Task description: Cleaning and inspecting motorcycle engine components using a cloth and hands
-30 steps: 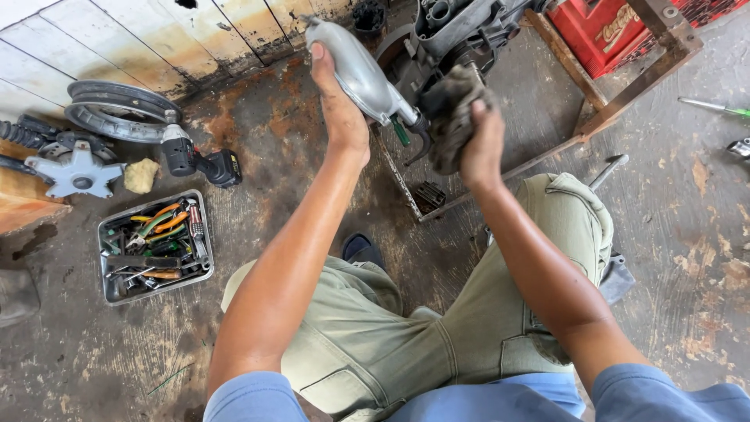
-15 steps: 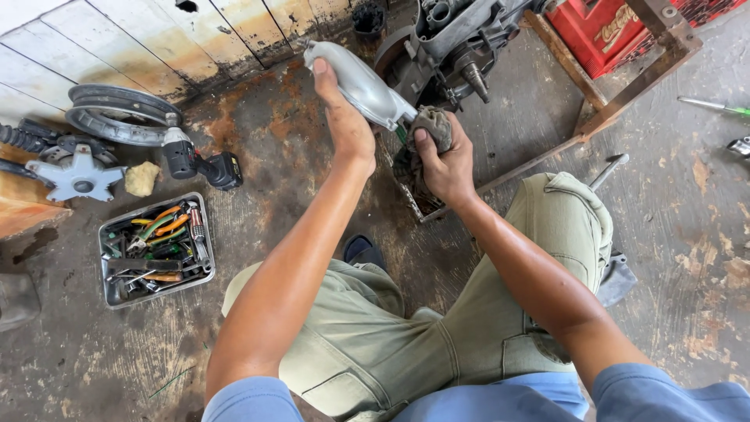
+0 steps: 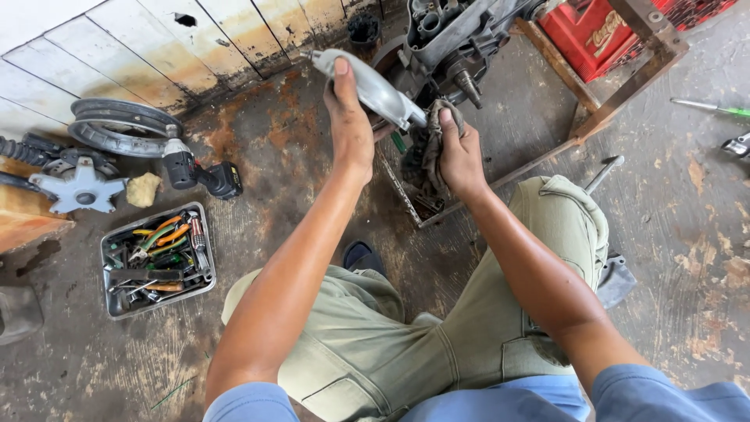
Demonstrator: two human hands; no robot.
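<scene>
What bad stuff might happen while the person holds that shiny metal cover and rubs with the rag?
The left hand alone holds the cover up in the air; it looks greasy, so it might slip and drop onto the floor or the person's foot. The right hand presses the rag right beside the engine and its sticking-out shaft, so knuckles might get scraped or the rag might snag.

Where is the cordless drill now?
In the head view, the drill lies on the floor at the left, between the tyre and the tool tray.
</scene>
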